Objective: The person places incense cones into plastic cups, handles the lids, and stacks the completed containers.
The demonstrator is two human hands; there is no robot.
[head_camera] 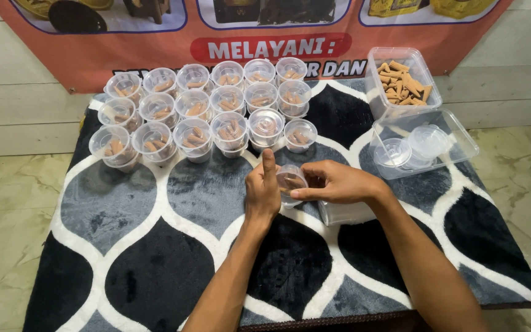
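While I watched the head feed, both hands met over one small clear plastic cup (291, 182) just in front of the filled batch. Left hand (263, 192) was curled against the cup's left side, thumb pointing up; right hand (333, 182) pinched it from the right with thumb and fingers closed on the rim. So both hands gripped that same cup, held between them just above the patterned mat (155, 246). I saw brown cones inside it, count unclear.

Counts: 17 filled cups (207, 107) stood in three rows behind the hands, 6 in the back row, 6 in the middle, 5 in front, and one lidded cup (266, 126) sat in the front row. Each held a few brown cones.

To the right, one clear tub (403, 81) held loose cones (404, 86), too many to count. One clear tray (422, 144) nearer the right hand held spare lids or cups (413, 147); I couldn't tell how many. A white container (345, 213) lay under the right wrist.
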